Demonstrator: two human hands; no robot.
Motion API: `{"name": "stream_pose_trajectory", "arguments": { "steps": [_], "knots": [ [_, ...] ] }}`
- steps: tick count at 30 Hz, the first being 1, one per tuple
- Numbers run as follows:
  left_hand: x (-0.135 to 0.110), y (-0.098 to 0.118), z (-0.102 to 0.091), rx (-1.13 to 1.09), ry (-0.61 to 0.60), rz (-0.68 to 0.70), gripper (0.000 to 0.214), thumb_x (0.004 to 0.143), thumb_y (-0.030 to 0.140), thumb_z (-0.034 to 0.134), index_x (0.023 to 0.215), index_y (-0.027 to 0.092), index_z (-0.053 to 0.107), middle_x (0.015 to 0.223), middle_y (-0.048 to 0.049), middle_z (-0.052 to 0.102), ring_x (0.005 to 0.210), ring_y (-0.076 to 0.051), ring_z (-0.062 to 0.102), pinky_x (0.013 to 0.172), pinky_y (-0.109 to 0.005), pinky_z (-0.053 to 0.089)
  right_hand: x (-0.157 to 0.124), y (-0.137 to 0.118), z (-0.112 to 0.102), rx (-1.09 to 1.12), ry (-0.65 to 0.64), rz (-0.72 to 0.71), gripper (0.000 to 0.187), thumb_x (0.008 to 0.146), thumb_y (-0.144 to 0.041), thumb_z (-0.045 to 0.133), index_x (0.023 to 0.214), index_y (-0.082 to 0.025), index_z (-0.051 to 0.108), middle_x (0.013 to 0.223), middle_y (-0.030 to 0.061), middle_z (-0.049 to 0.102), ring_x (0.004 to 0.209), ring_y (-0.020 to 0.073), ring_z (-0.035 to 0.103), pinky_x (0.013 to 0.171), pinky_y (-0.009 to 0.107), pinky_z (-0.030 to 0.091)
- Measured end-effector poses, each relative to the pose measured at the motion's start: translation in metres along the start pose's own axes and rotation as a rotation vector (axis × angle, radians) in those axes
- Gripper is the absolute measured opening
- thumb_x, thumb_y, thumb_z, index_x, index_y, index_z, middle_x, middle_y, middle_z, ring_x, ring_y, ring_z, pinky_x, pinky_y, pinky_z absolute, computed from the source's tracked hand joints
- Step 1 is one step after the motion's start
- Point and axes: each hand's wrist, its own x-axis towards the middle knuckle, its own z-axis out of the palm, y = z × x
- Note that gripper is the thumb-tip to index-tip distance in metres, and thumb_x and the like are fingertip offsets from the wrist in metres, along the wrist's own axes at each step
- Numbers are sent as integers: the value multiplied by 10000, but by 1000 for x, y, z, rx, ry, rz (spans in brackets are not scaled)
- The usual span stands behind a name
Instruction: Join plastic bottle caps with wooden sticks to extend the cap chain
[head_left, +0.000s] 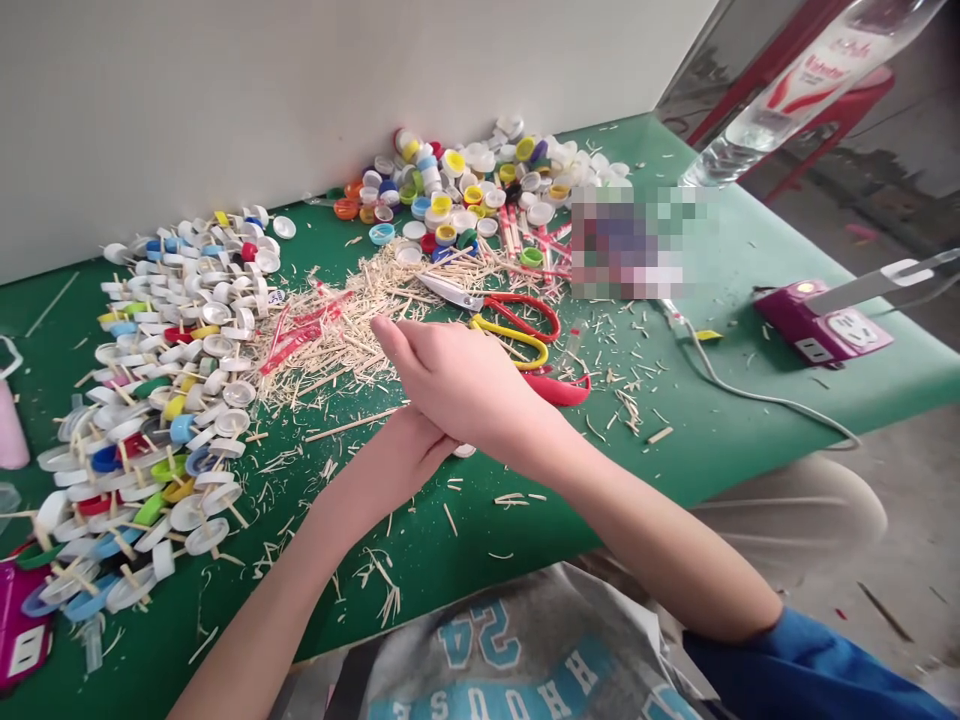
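Note:
My right hand (465,380) lies across my left hand (416,440) above the front of the green table. Its thumb sticks out to the left and the other fingers curl down out of sight; whatever they hold is hidden. The fingers of my left hand are covered by my right one. The edge of a white round piece (465,451) shows just below the hands. Scissors (517,325) with red and yellow handles lie open right behind my right hand, beside a red handle (559,389). A heap of thin wooden sticks (360,310) spreads behind the hands.
Bottle caps with sticks through them (180,400) crowd the table's left side. Loose caps (450,190) pile up at the back wall. Red-and-white wrappers (300,335) lie among the sticks. A water bottle (795,90), purple power socket (821,325) and white cable (742,390) are at right.

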Motion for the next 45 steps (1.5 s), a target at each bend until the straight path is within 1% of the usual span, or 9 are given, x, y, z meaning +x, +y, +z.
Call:
{"name": "stream_pose_trajectory", "arguments": {
  "steps": [4,8,17,21,24,32,36,39,45],
  "knots": [
    [0,0,1,-41,-44,-14,331,917,245,343,955,192,668,956,-56,714,903,-220,644,808,-335,518,-1,0,1,-25,-20,7,543,981,-483,206,741,-170,581,638,16,497,571,98,384,599,257,248],
    [-1,-1,1,-54,-36,-3,342,919,254,342,1062,201,647,1078,-56,695,968,-221,631,839,-338,510,-2,0,2,-62,-6,-16,543,981,-487,211,755,-170,588,640,19,501,587,102,403,605,257,257],
    [0,-2,2,-48,-21,42,323,917,241,357,1027,205,659,1041,-56,707,939,-224,644,807,-331,518,-3,2,2,-66,-1,-18,584,963,-555,192,738,-172,572,666,27,531,583,106,429,592,251,265],
    [0,1,0,-56,-18,27,327,919,250,356,1088,201,631,1083,-60,695,977,-227,639,797,-315,521,-4,2,1,-81,0,-28,584,961,-562,193,736,-172,565,680,32,547,594,106,446,597,244,269],
    [0,3,0,-45,-18,15,325,917,259,360,1109,193,614,1115,-70,682,1005,-237,630,785,-318,524,-5,2,2,-101,-2,-32,568,975,-526,187,764,-168,575,704,41,563,603,107,454,594,245,269],
    [5,-2,5,-6,-34,67,282,890,204,373,982,171,637,999,-98,705,873,-230,651,720,-341,529,-6,9,6,-287,0,-18,505,999,-400,221,796,-142,605,676,56,578,554,107,454,559,262,258],
    [5,-5,5,-18,-50,48,291,890,211,368,1005,179,633,1022,-100,698,916,-238,652,755,-358,531,-3,9,9,-331,-22,-62,483,999,-378,239,789,-150,609,654,53,582,554,116,484,556,262,275],
    [4,-8,6,-17,-78,35,303,894,226,359,1025,180,629,1019,-103,700,928,-242,655,778,-371,532,1,9,15,-359,-36,-49,484,996,-389,239,806,-148,613,644,62,582,554,133,515,559,270,302],
    [3,-17,11,-28,-86,64,319,876,216,390,1107,173,606,1124,-129,670,1045,-263,625,846,-393,523,2,13,28,-401,-62,-58,436,992,-368,252,831,-147,591,634,58,564,535,140,525,528,269,303]
  ]
}}
